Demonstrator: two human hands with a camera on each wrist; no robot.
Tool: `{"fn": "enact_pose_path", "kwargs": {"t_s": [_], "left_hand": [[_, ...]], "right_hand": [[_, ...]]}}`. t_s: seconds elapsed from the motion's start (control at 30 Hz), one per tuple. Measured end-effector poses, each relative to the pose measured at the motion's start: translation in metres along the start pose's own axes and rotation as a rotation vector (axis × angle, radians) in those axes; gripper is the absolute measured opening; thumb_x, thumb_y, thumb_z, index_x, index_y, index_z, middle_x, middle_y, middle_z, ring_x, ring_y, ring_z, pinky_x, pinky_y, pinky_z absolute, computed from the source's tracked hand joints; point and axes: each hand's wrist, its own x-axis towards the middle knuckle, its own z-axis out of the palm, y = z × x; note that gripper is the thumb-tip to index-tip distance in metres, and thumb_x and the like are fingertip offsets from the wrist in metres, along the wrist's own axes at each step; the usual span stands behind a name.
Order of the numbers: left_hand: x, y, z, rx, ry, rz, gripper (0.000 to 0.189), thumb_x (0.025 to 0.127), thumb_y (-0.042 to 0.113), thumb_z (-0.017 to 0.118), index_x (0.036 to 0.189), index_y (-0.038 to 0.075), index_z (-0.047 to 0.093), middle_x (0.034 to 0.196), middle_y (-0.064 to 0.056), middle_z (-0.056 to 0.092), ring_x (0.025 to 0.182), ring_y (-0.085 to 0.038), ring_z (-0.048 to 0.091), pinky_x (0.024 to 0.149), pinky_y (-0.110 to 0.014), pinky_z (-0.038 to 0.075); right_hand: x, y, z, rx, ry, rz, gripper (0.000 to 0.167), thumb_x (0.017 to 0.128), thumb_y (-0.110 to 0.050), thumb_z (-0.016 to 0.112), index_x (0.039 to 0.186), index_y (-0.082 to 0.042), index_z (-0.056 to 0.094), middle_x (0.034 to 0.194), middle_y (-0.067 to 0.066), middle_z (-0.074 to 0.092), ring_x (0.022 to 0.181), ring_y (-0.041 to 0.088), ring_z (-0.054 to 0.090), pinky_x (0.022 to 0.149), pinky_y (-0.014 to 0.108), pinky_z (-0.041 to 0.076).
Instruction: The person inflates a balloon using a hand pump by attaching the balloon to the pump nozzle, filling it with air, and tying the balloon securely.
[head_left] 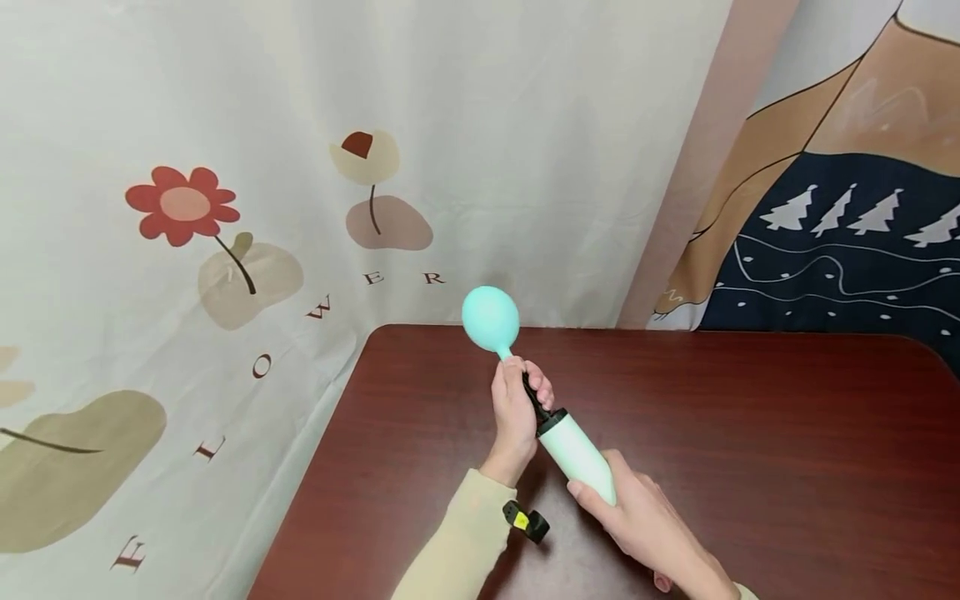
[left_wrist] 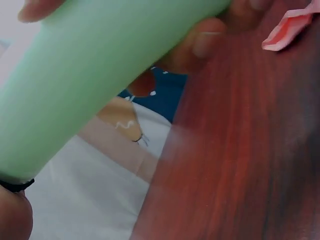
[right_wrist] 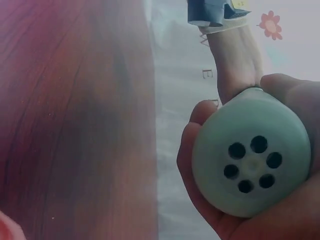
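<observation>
A small, partly inflated turquoise balloon (head_left: 491, 318) sits at the top end of a hand balloon pump (head_left: 577, 457), which has a pale green barrel and a black front end. My left hand (head_left: 516, 404) grips the balloon's neck together with the pump's black front end; the join is hidden by the fingers. My right hand (head_left: 637, 512) is wrapped round the lower part of the green barrel. In the right wrist view, the barrel's round end (right_wrist: 252, 162) faces the camera, with several holes in a ring and the right fingers (right_wrist: 187, 155) around it.
Below the hands lies a dark red-brown wooden table (head_left: 750, 433). A pink, crumpled, limp piece (left_wrist: 290, 29) is on it, partly hidden under the right wrist in the head view. Behind the table hangs a printed curtain (head_left: 525, 167). The left sleeve carries a black wrist camera (head_left: 527, 522).
</observation>
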Motion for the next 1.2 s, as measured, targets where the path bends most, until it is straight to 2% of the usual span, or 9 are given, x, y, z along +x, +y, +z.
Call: {"fn": "enact_pose_path", "kwargs": {"t_s": [0.23, 0.4, 0.47, 0.57, 0.63, 0.73, 0.83, 1.07, 1.2], "left_hand": [[0.011, 0.004, -0.008, -0.01, 0.048, -0.007, 0.032, 0.108, 0.016, 0.033, 0.079, 0.012, 0.044, 0.063, 0.004, 0.042, 0.047, -0.006, 0.041, 0.043, -0.018, 0.037], [0.023, 0.013, -0.025, -0.057, 0.112, 0.016, 0.027, 0.107, 0.011, 0.032, 0.082, 0.01, 0.043, 0.064, 0.003, 0.043, 0.048, -0.006, 0.042, 0.043, -0.017, 0.037], [0.027, 0.017, -0.033, -0.061, 0.136, 0.035, 0.026, 0.108, 0.011, 0.032, 0.084, 0.01, 0.043, 0.066, 0.003, 0.043, 0.049, -0.006, 0.042, 0.043, -0.016, 0.037], [0.032, 0.021, -0.042, -0.056, 0.163, 0.059, 0.026, 0.109, 0.013, 0.032, 0.086, 0.011, 0.042, 0.067, 0.002, 0.043, 0.05, -0.007, 0.043, 0.044, -0.017, 0.037], [0.035, 0.022, -0.047, -0.052, 0.166, 0.062, 0.025, 0.11, 0.014, 0.031, 0.087, 0.012, 0.042, 0.068, 0.002, 0.043, 0.051, -0.008, 0.043, 0.045, -0.018, 0.038], [0.038, 0.021, -0.051, -0.06, 0.173, 0.063, 0.026, 0.111, 0.015, 0.031, 0.086, 0.012, 0.041, 0.069, 0.002, 0.043, 0.052, -0.008, 0.043, 0.046, -0.017, 0.039], [0.038, 0.017, -0.051, -0.072, 0.186, 0.052, 0.028, 0.112, 0.016, 0.031, 0.086, 0.011, 0.042, 0.069, 0.002, 0.043, 0.052, -0.008, 0.043, 0.047, -0.017, 0.039], [0.018, -0.003, -0.026, -0.088, 0.14, -0.012, 0.027, 0.108, 0.012, 0.033, 0.083, 0.011, 0.044, 0.068, 0.003, 0.043, 0.051, -0.006, 0.042, 0.045, -0.016, 0.036], [0.002, -0.01, -0.009, -0.075, 0.073, -0.032, 0.03, 0.111, 0.017, 0.034, 0.083, 0.013, 0.045, 0.067, 0.004, 0.043, 0.051, -0.005, 0.043, 0.046, -0.017, 0.037]], "right_hand": [[0.0, -0.006, 0.002, -0.036, -0.017, 0.071, 0.051, 0.094, -0.059, 0.069, 0.128, -0.022, 0.062, 0.089, -0.009, 0.064, 0.074, 0.007, 0.056, 0.063, 0.034, 0.041], [-0.008, 0.003, 0.002, -0.043, -0.075, 0.1, 0.056, 0.087, -0.056, 0.078, 0.129, -0.023, 0.063, 0.097, -0.012, 0.066, 0.08, 0.008, 0.058, 0.072, 0.036, 0.043], [-0.012, 0.01, -0.001, -0.053, -0.117, 0.112, 0.062, 0.081, -0.052, 0.084, 0.13, -0.02, 0.062, 0.101, -0.011, 0.066, 0.083, 0.009, 0.058, 0.083, 0.045, 0.049], [-0.019, 0.02, -0.007, -0.072, -0.163, 0.113, 0.068, 0.076, -0.048, 0.089, 0.129, -0.016, 0.062, 0.102, -0.01, 0.064, 0.084, 0.011, 0.056, 0.098, 0.06, 0.047], [-0.024, 0.027, -0.009, -0.092, -0.161, 0.095, 0.067, 0.075, -0.046, 0.09, 0.127, -0.015, 0.062, 0.101, -0.01, 0.063, 0.084, 0.01, 0.056, 0.101, 0.059, 0.046], [-0.03, 0.037, -0.012, -0.115, -0.137, 0.062, 0.061, 0.076, -0.042, 0.09, 0.123, -0.016, 0.063, 0.095, -0.011, 0.062, 0.078, 0.008, 0.054, 0.082, 0.039, 0.052], [-0.034, 0.044, -0.014, -0.133, -0.128, 0.032, 0.056, 0.078, -0.04, 0.088, 0.12, -0.016, 0.062, 0.089, -0.01, 0.059, 0.074, 0.007, 0.051, 0.066, 0.029, 0.045], [-0.022, 0.035, -0.009, -0.113, -0.152, 0.085, 0.052, 0.083, -0.041, 0.084, 0.12, -0.013, 0.06, 0.087, -0.008, 0.057, 0.073, 0.009, 0.051, 0.07, 0.035, 0.047], [-0.011, 0.021, -0.006, -0.038, -0.115, 0.066, 0.054, 0.086, -0.04, 0.082, 0.124, -0.01, 0.058, 0.083, -0.004, 0.059, 0.061, 0.008, 0.053, 0.057, 0.031, 0.05]]}}
